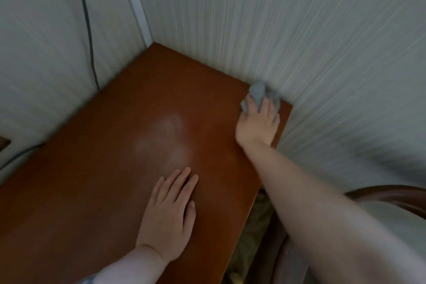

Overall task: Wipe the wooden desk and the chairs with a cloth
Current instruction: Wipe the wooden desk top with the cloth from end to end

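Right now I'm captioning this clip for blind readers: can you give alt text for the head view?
A person's right hand presses a grey cloth onto the far right corner of a wooden desk by the wall, while the left hand rests flat on the desktop. A dark chair back curves at the right edge.

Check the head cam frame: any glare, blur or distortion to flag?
Head view: dim, flat lighting; a pale sheen patch on the wooden desk ahead of the left hand; motion blur smears the wall and right forearm; right hand and grey cloth soft; wide-angle lens bends the wall lines.
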{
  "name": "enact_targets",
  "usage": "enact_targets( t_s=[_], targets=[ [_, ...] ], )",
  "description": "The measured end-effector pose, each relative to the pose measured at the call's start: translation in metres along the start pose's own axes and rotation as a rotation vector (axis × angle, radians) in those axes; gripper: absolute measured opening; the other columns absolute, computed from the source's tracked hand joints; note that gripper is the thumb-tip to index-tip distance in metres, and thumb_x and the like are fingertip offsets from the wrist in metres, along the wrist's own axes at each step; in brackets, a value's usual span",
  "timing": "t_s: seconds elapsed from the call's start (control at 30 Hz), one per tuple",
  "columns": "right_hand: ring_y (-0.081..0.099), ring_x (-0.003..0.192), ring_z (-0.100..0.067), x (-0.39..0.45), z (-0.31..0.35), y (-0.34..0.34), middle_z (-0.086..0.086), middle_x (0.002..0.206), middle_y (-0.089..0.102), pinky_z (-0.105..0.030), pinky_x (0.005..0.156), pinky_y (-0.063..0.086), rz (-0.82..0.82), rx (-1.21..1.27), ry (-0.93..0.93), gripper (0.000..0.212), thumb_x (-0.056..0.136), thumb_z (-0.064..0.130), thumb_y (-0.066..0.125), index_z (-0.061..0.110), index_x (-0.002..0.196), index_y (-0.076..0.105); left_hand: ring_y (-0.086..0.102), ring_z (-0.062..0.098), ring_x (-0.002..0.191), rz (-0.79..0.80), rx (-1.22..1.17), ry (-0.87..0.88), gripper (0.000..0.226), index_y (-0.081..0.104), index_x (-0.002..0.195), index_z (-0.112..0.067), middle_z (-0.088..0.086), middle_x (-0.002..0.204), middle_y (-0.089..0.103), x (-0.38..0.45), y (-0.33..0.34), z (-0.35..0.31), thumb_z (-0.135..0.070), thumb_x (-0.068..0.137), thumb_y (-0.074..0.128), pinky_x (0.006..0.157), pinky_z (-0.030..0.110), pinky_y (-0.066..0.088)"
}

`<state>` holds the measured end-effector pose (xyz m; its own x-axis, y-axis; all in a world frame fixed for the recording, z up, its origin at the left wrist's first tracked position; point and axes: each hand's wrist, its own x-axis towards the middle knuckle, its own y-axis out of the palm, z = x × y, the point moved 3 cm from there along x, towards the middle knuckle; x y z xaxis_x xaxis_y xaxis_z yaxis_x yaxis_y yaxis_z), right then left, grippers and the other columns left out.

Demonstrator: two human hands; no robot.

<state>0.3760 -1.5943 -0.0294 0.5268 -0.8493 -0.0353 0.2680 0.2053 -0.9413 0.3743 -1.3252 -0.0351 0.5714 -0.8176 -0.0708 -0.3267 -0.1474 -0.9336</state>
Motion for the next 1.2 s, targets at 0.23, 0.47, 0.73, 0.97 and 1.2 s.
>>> enact_targets(
  t_s=[0.23,0.47,0.73,0.97,1.2],
  targets=[
    [0.008,0.149,-0.017,-0.132,-0.032,-0.006,0.002,0.161,0.016,-0.042,0.12,0.005,0.354,-0.07,-0.887,0.052,0.1,0.034,0.028,0.044,0.15,0.02,0.017,0.015,0.146,-0.048,-0.055,-0.046,0.054,0.037,0.147,-0.022,-0.003,0.155,0.031,-0.001,-0.002,0.001,-0.038,0.096,0.035,0.119,0.036,0.005],
    [-0.005,0.149,-0.021,-0.053,-0.011,-0.005,-0.005,0.163,-0.002,-0.044,0.12,-0.003,0.105,-0.089,-0.093,0.052,0.105,0.034,0.026,0.037,0.154,0.01,0.017,0.014,0.145,-0.287,-0.134,-0.326,0.048,0.045,0.14,-0.023,-0.003,0.154,0.033,-0.009,-0.019,0.016,-0.031,0.093,0.042,0.12,0.03,-0.004],
    [0.009,0.149,-0.017,-0.186,0.001,0.005,0.0,0.161,0.016,-0.042,0.117,0.007,0.326,-0.172,-0.978,0.05,0.102,0.039,0.026,0.04,0.152,0.02,0.011,0.016,0.148,-0.236,0.029,-0.572,0.054,0.03,0.151,-0.019,-0.002,0.158,0.023,-0.025,-0.021,0.062,-0.037,0.1,0.023,0.12,0.041,0.004],
    [0.0,0.149,-0.017,-0.102,0.025,0.017,-0.001,0.163,0.006,-0.04,0.121,-0.002,0.106,-0.134,-0.333,0.05,0.103,0.037,0.027,0.042,0.152,0.015,0.013,0.02,0.147,-0.201,0.09,-0.569,0.064,0.028,0.151,-0.021,0.001,0.158,0.024,-0.021,-0.018,0.063,-0.042,0.094,0.009,0.12,0.046,0.007],
    [0.005,0.15,-0.017,-0.183,0.043,0.023,-0.001,0.162,0.015,-0.042,0.121,0.004,0.308,-0.149,-0.911,0.048,0.103,0.039,0.021,0.039,0.151,0.024,0.016,0.02,0.146,-0.212,0.043,-0.567,0.062,0.032,0.15,-0.021,0.0,0.157,0.028,-0.022,-0.018,0.064,-0.04,0.094,0.014,0.119,0.047,0.01]
  ],
)
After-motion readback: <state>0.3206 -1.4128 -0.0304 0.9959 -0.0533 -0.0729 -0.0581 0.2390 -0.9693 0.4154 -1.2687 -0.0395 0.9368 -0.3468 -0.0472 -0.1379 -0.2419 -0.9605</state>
